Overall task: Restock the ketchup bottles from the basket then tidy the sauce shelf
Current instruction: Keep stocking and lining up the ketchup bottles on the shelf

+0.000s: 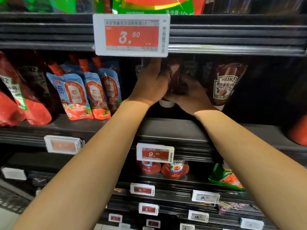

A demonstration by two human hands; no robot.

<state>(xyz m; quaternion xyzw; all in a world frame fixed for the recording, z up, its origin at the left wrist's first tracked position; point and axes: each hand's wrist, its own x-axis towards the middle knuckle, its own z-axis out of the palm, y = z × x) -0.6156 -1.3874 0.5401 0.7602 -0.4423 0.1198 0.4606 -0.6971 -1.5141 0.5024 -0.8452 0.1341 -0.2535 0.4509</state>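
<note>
Head view: both hands reach deep into the shelf [166, 128], mid-row toward its back. The left hand [152, 85] and right hand [191, 97] have their fingers wrapped round one dark ketchup bottle [176, 77], cap [167, 103] down, just beside a standing Heinz bottle [224, 85]. To do it well, I'd set the cap flat, turn the label forward, and line it with the neighbour before letting go.

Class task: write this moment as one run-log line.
left hand: grips ketchup bottle | right hand: grips same bottle | bottle: cap-down, above shelf
</note>
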